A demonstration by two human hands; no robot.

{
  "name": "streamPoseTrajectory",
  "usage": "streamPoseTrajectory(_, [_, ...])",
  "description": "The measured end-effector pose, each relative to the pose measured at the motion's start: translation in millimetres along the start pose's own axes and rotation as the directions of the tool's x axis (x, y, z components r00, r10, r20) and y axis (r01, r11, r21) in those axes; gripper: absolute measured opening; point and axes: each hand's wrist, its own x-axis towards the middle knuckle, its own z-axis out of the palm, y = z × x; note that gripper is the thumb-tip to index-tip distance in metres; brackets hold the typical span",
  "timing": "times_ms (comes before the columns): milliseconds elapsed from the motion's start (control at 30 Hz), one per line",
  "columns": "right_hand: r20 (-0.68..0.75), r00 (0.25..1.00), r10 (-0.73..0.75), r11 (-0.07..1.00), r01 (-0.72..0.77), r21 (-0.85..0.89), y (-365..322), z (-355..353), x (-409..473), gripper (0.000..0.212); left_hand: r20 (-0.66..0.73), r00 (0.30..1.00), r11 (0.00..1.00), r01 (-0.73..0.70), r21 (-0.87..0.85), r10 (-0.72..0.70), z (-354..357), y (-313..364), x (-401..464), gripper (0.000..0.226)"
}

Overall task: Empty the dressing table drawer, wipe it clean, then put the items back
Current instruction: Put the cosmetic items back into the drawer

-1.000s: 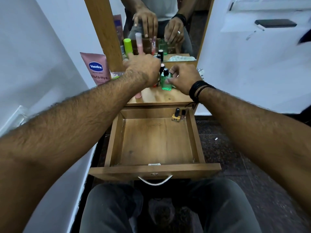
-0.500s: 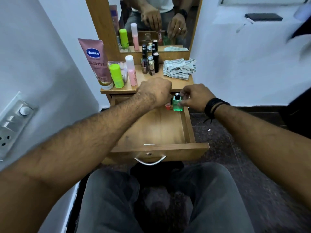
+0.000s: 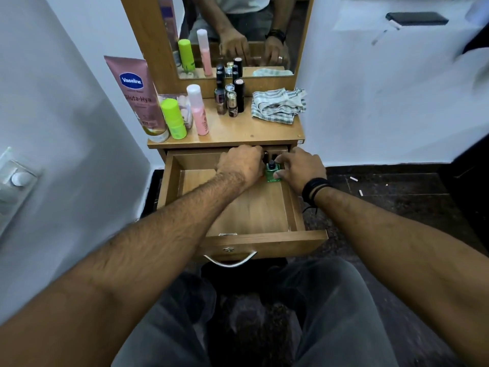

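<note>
The wooden drawer is pulled open below the dressing table top. Both hands reach into its far right corner. My right hand holds a small green bottle with a black cap, low over the drawer floor. My left hand is curled just left of it; what its fingers hold is hidden. Dark small bottle caps show behind the green bottle. On the table top stand a pink Vaseline tube, a green bottle, a pink bottle and several small bottles.
A striped cloth lies crumpled on the right of the table top. A mirror rises behind it. White walls close in on both sides, with a switch plate at left. My knees sit just below the drawer handle.
Both hands came down from the table top into the drawer's far right corner, the right one carrying the green bottle. The camera view has tilted so the table top shows.
</note>
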Motion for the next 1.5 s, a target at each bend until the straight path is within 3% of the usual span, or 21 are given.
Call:
streamPoseTrajectory(300, [-0.035,0.997,0.066,0.996,-0.063,0.069,1,13,6,0.037,0.015,1.0,0.999,-0.027,0.024,0.027,15,-5,16,0.03])
streamPoseTrajectory(633, [-0.046,0.994,0.097,0.995,-0.098,-0.012,0,13,9,0.037,0.024,0.999,1.0,-0.031,0.0,0.031,21,-6,21,0.028])
streamPoseTrajectory(1300, [0.009,0.988,0.151,0.986,-0.152,0.068,0,2,-6,0.048,0.05,0.999,0.998,0.008,0.068,-0.011,8,-4,10,0.038])
streamPoseTrajectory(1400, [-0.02,0.991,0.133,0.989,-0.131,0.064,2,-7,-11,0.044,0.052,0.999,0.998,-0.014,0.054,0.011,3,-7,6,0.036])
streamPoseTrajectory(1500, [-0.114,0.99,0.086,0.995,-0.08,0.054,-2,-20,-14,0.04,-0.037,0.994,0.993,-0.096,0.066,0.098,-7,-12,2,0.027])
